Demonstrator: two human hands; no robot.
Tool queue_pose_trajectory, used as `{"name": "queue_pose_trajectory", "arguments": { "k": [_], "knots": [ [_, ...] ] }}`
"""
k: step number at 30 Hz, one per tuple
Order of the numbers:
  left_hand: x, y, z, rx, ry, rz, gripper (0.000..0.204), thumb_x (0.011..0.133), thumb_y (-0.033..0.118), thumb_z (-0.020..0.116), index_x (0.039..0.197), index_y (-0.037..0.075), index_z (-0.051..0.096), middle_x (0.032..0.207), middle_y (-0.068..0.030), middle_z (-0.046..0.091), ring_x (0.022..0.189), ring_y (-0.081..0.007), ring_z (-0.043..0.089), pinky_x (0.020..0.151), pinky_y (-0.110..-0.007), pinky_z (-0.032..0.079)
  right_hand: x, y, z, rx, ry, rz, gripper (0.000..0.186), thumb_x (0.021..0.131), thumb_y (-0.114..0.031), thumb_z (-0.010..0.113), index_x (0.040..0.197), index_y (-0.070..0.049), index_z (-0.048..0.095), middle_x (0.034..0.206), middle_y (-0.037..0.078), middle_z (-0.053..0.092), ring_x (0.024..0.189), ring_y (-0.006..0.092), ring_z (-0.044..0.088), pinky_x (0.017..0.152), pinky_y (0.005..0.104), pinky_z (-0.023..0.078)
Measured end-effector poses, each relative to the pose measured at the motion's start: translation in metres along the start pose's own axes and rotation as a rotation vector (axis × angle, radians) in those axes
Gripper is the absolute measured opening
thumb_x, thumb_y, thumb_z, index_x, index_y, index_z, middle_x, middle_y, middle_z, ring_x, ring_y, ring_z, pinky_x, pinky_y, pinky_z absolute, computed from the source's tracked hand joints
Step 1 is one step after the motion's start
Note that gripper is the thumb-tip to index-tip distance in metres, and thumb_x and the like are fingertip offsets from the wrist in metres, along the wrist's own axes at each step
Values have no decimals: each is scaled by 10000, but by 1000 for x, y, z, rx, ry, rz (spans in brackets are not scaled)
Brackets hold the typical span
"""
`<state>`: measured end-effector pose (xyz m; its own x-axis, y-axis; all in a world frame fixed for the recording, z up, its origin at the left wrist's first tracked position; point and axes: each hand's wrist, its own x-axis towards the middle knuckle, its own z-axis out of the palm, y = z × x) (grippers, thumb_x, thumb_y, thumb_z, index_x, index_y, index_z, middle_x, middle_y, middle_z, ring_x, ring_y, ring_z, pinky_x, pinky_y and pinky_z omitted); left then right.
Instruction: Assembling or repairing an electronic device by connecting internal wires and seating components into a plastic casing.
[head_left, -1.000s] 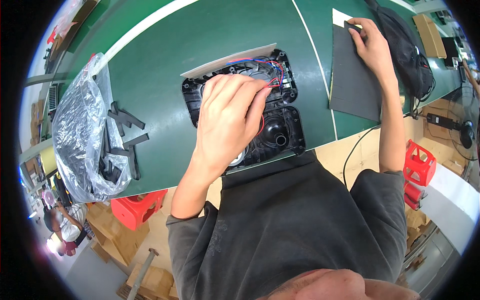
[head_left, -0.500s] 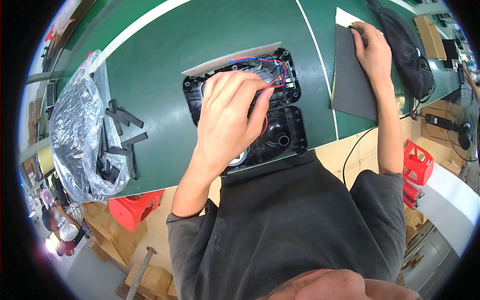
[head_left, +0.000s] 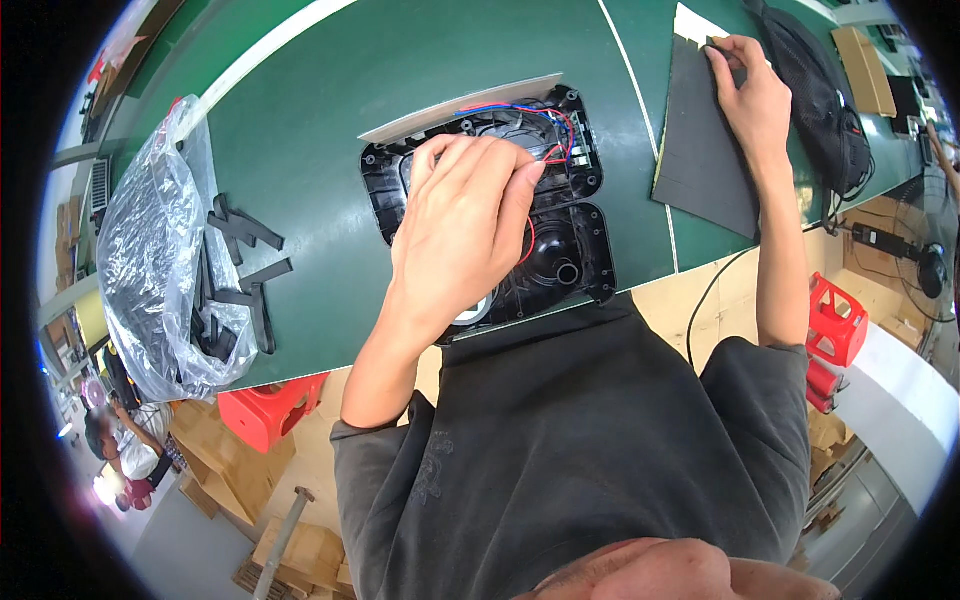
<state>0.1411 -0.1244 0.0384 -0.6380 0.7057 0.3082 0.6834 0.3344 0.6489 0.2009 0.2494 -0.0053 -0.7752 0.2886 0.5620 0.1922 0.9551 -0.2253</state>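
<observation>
My left hand (head_left: 455,225) reaches over an opened black plastic housing (head_left: 598,245), thumb and index finger pinched at the red wires (head_left: 552,157). Red and blue wires (head_left: 565,122) loop along the housing's far right part. The palm hides much of the interior. Off to the right, my right hand (head_left: 757,105) is at the far end of a dark grey foam-like sheet (head_left: 703,155). Its fingertips pinch a small black strip (head_left: 716,46) beside the exposed white backing (head_left: 692,24).
A pale flat panel (head_left: 455,108) stands along the housing's far side. On the left, black strips (head_left: 245,230) lie beside a clear plastic bag (head_left: 150,270). A black mesh bag (head_left: 815,100) is right of the sheet. Red stools (head_left: 265,412) stand below the table edge.
My right hand has shifted slightly right, and the black strip at its fingertips shows more. The left hand stays over the housing, its fingers drawn slightly farther away from me.
</observation>
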Motion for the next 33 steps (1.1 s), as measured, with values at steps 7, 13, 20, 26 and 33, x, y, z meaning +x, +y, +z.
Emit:
{"name": "queue_pose_trajectory", "arguments": {
  "k": [7, 13, 20, 26, 33],
  "knots": [
    [0, 0, 0, 10, -15, 2, 84, 1015, 91, 659, 983, 13, 667, 981, -99, 726, 952, -301, 672, 1034, -427, 435, 8, -11, 0, -262, -61, -148, 157, 976, -265, 730, 1018, -133, 656, 776, 67, 738, 765, 293, 750, 616, 425, 579],
    [-2, 0, 2, 13, 24, 33, 72, 1007, 86, 671, 986, 17, 670, 976, -103, 728, 950, -305, 673, 1034, -433, 435, 1, -3, 10, -322, -43, -267, 121, 994, -208, 665, 913, -138, 609, 725, 49, 712, 667, 287, 732, 552, 400, 563],
    [-4, -2, -1, -52, 36, 28, 75, 993, 89, 693, 986, 15, 680, 950, -113, 723, 937, -298, 675, 1029, -423, 437, 16, 0, -14, 82, -154, 90, 239, 929, -256, 815, 1071, -82, 734, 955, 99, 797, 894, 234, 800, 770, 356, 606],
    [-4, -1, -3, -33, 78, 58, 73, 973, 70, 705, 1016, 11, 703, 978, -133, 724, 980, -326, 678, 1004, -419, 457, 21, -72, -60, 452, -381, -39, 183, 981, -172, 758, 1110, -43, 758, 1055, 73, 783, 881, 178, 730, 806, 314, 576],
    [-1, -4, -1, -32, 33, 55, 68, 974, 45, 686, 1019, -6, 691, 981, -148, 712, 979, -344, 665, 978, -409, 466, 9, -161, -67, 678, -650, -384, 138, 924, 6, 744, 1054, 7, 698, 990, 125, 691, 847, 288, 682, 742, 364, 544]
  ]
}}
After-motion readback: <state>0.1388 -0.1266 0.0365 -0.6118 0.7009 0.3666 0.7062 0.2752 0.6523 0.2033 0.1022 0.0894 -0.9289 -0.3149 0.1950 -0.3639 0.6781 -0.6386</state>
